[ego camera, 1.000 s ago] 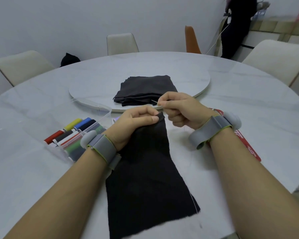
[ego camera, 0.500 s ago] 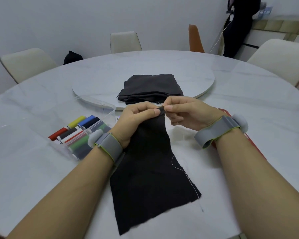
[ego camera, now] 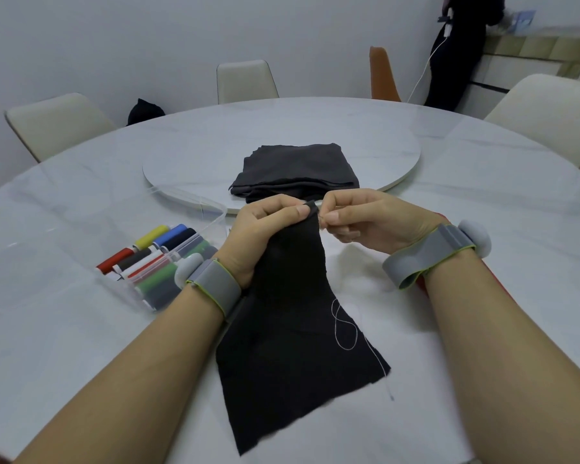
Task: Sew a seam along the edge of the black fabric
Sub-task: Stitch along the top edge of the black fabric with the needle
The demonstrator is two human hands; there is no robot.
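Two hands at black fabric's [ego camera: 288, 346] far edge: left hand [ego camera: 265, 229] grips it, right hand [ego camera: 372, 219] pinches something too small to tell.

Black fabric [ego camera: 282, 346]: matt woven cloth, raw fraying edges. Thread [ego camera: 344, 329] lying on it: thin, white, matt. Desk [ego camera: 64, 313]: marble-look slab, smooth, glossy. Turntable [ego camera: 382, 152] at desk centre: same finish. Folded cloth stack [ego camera: 295, 169]: dark grey, matt. Spool box [ego camera: 133, 291] near desk's left edge: clear glossy plastic. Wrist bands [ego camera: 426, 259]: grey woven strap, smooth white plastic pod.
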